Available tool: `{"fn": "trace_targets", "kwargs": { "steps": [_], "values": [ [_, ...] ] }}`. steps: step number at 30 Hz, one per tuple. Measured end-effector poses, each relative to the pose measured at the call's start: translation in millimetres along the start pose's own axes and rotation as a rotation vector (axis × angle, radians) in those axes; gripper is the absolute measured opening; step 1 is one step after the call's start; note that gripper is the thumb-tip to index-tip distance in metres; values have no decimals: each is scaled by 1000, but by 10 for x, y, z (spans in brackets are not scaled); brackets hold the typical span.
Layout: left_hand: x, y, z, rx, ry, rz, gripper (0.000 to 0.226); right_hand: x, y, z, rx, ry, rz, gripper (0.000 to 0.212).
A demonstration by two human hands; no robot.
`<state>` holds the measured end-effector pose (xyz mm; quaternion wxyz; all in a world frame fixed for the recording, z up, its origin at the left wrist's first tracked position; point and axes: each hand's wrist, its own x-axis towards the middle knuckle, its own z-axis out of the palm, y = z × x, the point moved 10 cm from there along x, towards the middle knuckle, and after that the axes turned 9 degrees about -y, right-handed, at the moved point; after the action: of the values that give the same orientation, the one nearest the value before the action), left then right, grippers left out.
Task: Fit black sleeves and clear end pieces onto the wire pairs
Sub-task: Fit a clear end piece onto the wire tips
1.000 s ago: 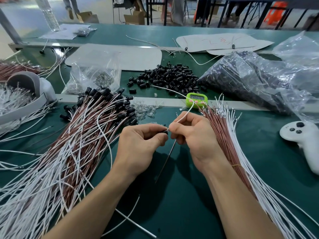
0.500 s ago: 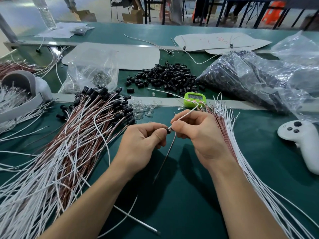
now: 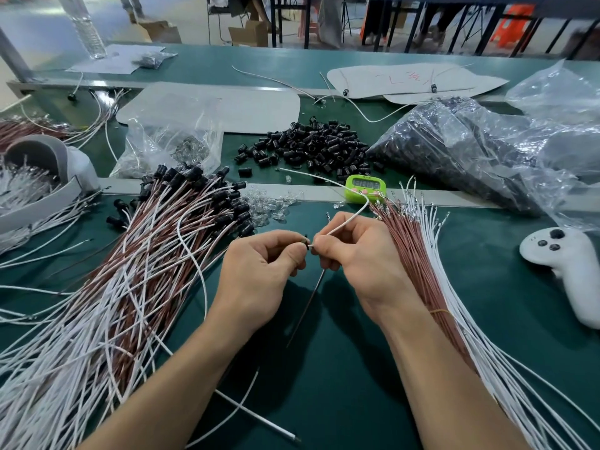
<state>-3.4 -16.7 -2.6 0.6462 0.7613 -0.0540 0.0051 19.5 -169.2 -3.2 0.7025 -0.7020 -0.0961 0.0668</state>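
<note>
Sleeve heap [image 3: 311,141], green timer [image 3: 365,187], plastic bags [image 3: 470,151], white controller [image 3: 565,264] rightward

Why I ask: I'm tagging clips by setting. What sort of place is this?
Probably a factory assembly bench: heaps of wires, a pile of black sleeves and a bulk bag of parts lie on it.

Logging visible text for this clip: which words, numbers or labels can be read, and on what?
Nothing can be quoted with confidence.
Green timer: digits on its display, too blurred to read.
White sheet at the back: red handwritten marks, illegible.
White controller: tiny marks near the buttons, too small to read.
</note>
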Motion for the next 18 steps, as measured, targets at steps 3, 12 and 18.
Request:
{"fn": "trace_targets", "kwargs": {
  "steps": [3, 12, 18],
  "values": [
    [-9, 15, 31, 15, -27, 10, 29, 5, 46, 15, 18, 9, 20, 32],
    [-12, 22, 9, 26, -8, 13, 26, 12, 102, 95, 122, -16, 46, 31],
    [-1, 17, -6, 19, -11, 25, 27, 6, 130, 129, 134, -26, 55, 32]
  ]
}}
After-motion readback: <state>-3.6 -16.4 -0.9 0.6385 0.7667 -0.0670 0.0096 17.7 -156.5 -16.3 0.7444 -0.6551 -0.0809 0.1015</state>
